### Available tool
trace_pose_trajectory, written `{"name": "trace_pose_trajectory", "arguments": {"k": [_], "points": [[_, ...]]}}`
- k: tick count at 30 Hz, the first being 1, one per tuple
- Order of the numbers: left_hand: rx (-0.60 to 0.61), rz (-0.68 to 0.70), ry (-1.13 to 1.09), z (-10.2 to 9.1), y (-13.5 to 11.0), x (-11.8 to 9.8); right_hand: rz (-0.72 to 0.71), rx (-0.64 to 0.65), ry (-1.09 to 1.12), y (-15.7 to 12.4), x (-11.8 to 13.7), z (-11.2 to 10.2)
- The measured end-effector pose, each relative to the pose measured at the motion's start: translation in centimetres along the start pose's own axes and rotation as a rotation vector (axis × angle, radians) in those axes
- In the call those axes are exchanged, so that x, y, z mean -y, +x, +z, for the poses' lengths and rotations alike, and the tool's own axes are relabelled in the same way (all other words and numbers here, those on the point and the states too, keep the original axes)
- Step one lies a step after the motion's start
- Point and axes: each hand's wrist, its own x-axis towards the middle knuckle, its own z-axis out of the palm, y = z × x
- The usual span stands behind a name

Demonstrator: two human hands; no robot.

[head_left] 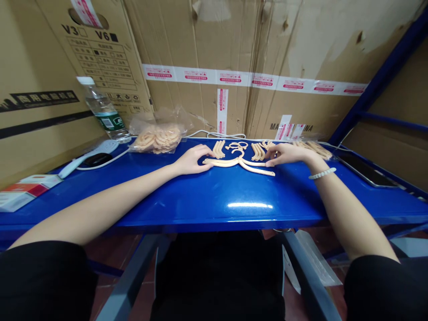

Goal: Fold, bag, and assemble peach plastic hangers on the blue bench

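Observation:
A beige plastic clothes hanger lies on the blue table, its hook pointing away from me. On its right side two arms are spread apart, the lower one angled towards me. My left hand pinches the left end of the hanger between thumb and fingers. At the other side my right hand has thumb and fingertips closed on the end of the upper right arm. Just behind the hanger lie curved beige pieces on the left, similar curved pieces on the right, and loose hook pieces between them.
At the back left, a clear bag of beige parts lies near a water bottle. Further left are a light-coloured brush-like item and a small box. A phone and more beige pieces lie right. Cardboard walls the back.

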Motion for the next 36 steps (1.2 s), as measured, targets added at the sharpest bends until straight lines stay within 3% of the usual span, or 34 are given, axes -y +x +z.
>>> {"name": "trace_pose_trajectory", "arguments": {"k": [12,22,29,33,36], "points": [[0.015,0.034,-0.036,-0.1,0.0,-0.6,-0.075,0.112,-0.044,0.9,-0.3,1.1],[-0.001,0.044,-0.039,0.0,0.0,-0.6,-0.069,0.113,-0.005,1.1,-0.5,1.1],[-0.052,-0.008,0.002,-0.1,0.0,-0.5,0.071,0.168,0.173,0.1,-1.6,0.0],[-0.087,-0.029,0.018,0.0,0.0,-0.4,0.197,0.167,0.144,-0.2,-2.0,-0.1],[-0.079,-0.022,0.029,0.0,0.0,-0.3,0.211,0.168,0.122,-0.2,-1.7,0.1]]}}
